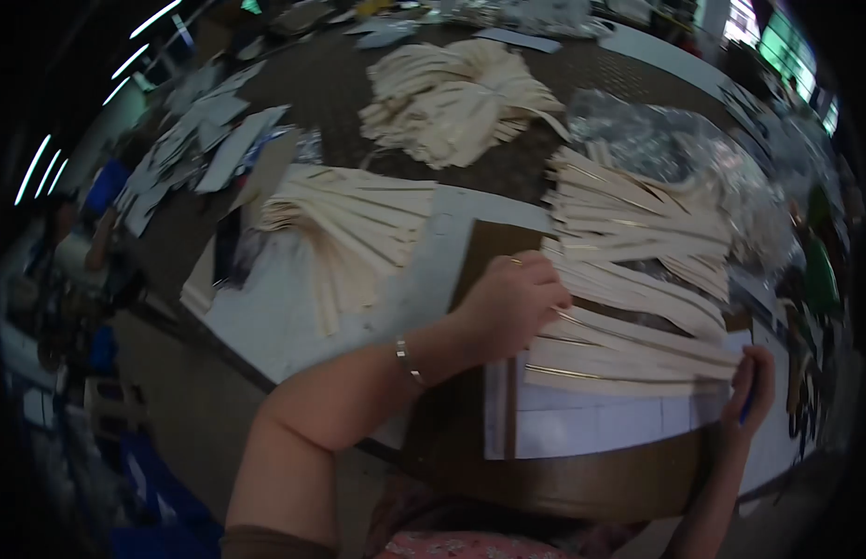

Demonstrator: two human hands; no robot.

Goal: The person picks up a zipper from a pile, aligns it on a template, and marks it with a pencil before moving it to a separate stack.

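Long cream fabric strips with shiny gold lines, zipper-like in look, lie fanned over a lined white sheet [591, 431]. My left hand [519, 306], with a ring and a bracelet, is closed at the left end of these strips; its fingertips are pressed together there. At the right end of the lowest cream strip [629, 380], my right hand [752, 389] has its fingers curled around the tip. A slim blue object [747, 408], perhaps a pen, shows against that hand. Above them, more cream strips [638, 219] lie in overlapping layers.
A fanned bundle of strips [358, 214] lies on white paper to the left, and a larger bundle [452, 102] sits farther back. Clear plastic bags [666, 135] are heaped at the back right. Cut card pieces [191, 140] are piled at the far left. Brown board [484, 252] lies under the sheet.
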